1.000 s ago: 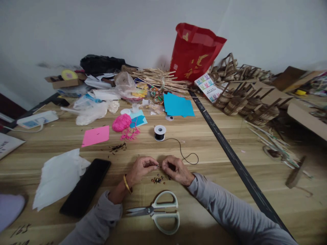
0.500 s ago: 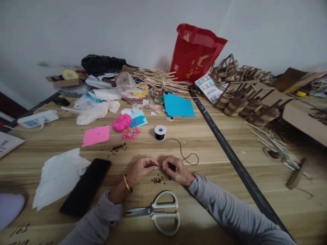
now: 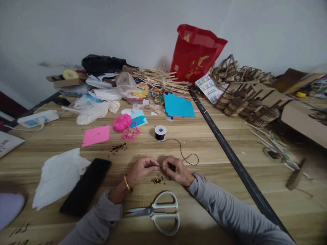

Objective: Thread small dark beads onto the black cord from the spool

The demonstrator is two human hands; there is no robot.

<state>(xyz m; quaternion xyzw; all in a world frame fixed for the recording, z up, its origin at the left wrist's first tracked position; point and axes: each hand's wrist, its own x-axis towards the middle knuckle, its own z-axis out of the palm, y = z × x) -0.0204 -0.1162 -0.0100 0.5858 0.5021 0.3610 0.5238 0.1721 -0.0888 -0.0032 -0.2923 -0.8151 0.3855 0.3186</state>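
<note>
My left hand [image 3: 143, 169] and my right hand [image 3: 176, 170] meet fingertip to fingertip above the wooden table, each pinched. Between them shows a short dark piece, apparently the end of the black cord [image 3: 181, 148]; any bead on it is too small to tell. The cord loops out from behind my right hand to a white spool [image 3: 160, 133] standing beyond the hands. Just below my fingertips lies a small cluster of brown beads [image 3: 158, 180]. White-handled scissors [image 3: 153, 211] rest nearer me, blades pointing left.
A black phone [image 3: 85, 187] and white tissue [image 3: 57, 177] lie left. Small dark pieces [image 3: 119, 147], pink paper [image 3: 96, 135] and pink yarn [image 3: 122, 123] are farther off. Blue sheets [image 3: 179, 105], a red bag [image 3: 195, 54] and small woven baskets [image 3: 263, 115] stand behind.
</note>
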